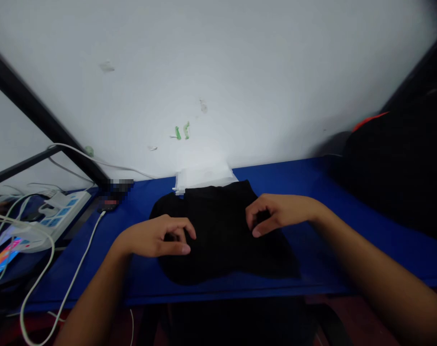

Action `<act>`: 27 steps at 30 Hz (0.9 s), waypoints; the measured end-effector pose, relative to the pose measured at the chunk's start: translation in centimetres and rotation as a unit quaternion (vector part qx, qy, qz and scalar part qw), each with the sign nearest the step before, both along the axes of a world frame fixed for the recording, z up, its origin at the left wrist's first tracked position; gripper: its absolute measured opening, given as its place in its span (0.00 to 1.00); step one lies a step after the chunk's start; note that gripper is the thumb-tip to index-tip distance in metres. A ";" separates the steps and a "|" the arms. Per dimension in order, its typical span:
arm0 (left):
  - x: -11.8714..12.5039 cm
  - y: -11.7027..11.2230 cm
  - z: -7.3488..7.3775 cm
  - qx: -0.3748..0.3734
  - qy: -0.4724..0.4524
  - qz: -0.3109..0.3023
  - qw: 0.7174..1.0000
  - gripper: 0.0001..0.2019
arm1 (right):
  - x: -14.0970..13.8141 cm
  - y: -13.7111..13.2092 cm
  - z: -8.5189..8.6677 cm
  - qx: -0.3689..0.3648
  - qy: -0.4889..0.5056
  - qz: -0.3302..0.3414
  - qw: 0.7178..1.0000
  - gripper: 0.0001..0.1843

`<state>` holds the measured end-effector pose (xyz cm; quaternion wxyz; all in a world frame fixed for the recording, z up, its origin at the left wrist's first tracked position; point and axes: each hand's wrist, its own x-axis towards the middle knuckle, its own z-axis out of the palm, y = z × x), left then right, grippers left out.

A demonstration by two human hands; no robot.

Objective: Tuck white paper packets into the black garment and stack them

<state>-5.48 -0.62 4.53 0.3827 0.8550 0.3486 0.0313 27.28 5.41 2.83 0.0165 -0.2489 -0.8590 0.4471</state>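
Note:
A piece of black cloth point(218, 230) lies spread on the blue table, its kind not clear from this view. Over its left side is my left hand point(164, 235), fingers bent, thumb and index finger apart, holding nothing. My right hand point(271, 215) is at the cloth's upper right edge, fingers curled down and thumb apart from them, also with nothing in it. Whether the fingertips touch the cloth I cannot tell. Just behind the cloth sits a stack of white, thin plastic-looking bags point(206, 177), partly covered by its far edge.
The blue table point(286, 175) meets a white wall point(240, 72). At the left are a white power strip point(65, 211), tangled cables, a lit phone screen point(4, 257) and a dark device point(112, 199) on a white cable point(83, 259). A large black item point(402, 168) stands at the right.

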 end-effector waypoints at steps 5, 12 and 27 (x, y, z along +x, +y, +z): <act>-0.8 0.2 0.5 -0.155 -0.033 0.046 0.986 0.17 | -0.6 -0.5 -0.4 -0.100 -0.068 -0.014 0.993 0.21; -2.3 1.0 0.8 -0.201 -0.071 0.107 0.971 0.19 | -1.1 -0.6 -0.8 -0.113 -0.145 -0.045 0.982 0.23; 1.8 1.3 -3.7 0.200 0.086 0.022 0.976 0.51 | -2.9 -0.8 -3.1 0.243 0.037 -0.071 0.967 0.35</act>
